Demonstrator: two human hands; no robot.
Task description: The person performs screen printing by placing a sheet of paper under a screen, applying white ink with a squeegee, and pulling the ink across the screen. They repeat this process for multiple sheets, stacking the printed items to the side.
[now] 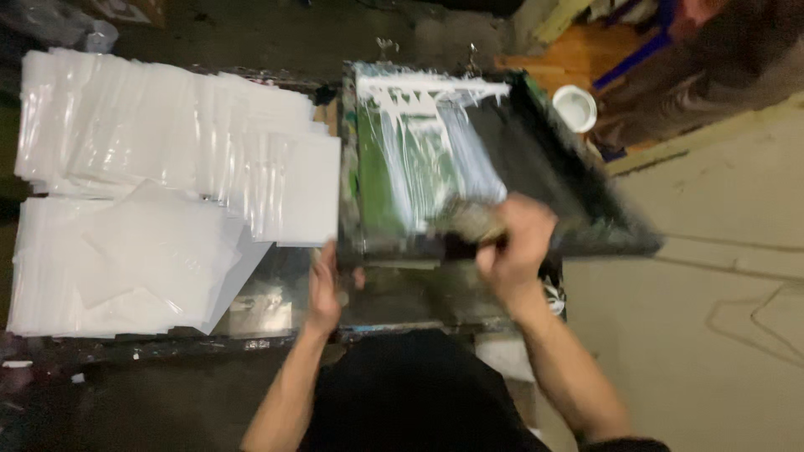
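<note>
Black cloth, the person's own dark top, fills the bottom edge, and both bare forearms reach up from it. The left hand lies flat with its fingers together on the wet, paint-stained desk, just beside the near left corner of the dark rectangular printing screen frame. The right hand is curled tight around the handle of a long squeegee (blurred, so its shape is only roughly readable) that rests across the near end of the screen. On the green mesh beyond it, streaks of white ink run towards the far edge, where the ink is thickest. Left of the frame, overlapping stacks of glossy white plastic sheets cover the desk. Farther off, right of the frame's far corner, stands a small round white tub.
</note>
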